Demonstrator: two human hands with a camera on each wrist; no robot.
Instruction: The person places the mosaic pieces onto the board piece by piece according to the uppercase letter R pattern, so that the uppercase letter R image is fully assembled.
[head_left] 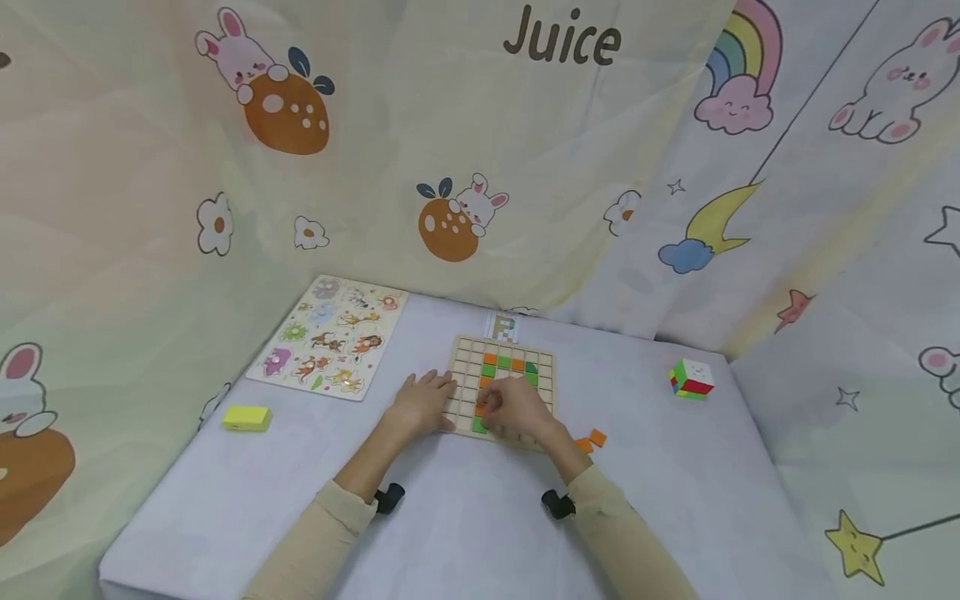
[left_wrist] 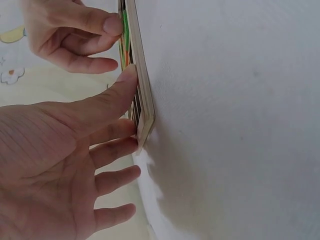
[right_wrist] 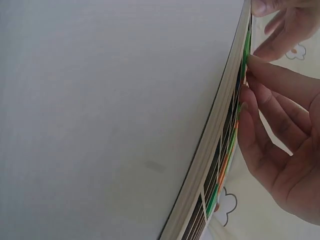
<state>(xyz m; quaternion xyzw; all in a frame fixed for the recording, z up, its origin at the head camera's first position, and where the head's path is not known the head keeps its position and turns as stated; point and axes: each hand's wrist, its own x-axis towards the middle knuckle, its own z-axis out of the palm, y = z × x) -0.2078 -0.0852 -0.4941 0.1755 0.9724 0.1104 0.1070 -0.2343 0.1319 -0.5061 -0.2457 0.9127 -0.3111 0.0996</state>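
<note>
A wooden grid board lies on the table, with green and orange square tiles set in an arch-like row on it. My left hand rests on its left edge, fingers spread; in the left wrist view the thumb touches the near rim. Over the lower part of the board, my right hand has bent fingers and pinches at an orange tile, mostly hidden by the fingertips. Just below sits a green tile. In the right wrist view, the right thumb and fingertips meet the tiled surface.
Loose orange tiles lie right of the board, partly behind the right wrist. A pattern card is behind the board. An animal puzzle board and a yellow block are at left. A colourful cube stands at right.
</note>
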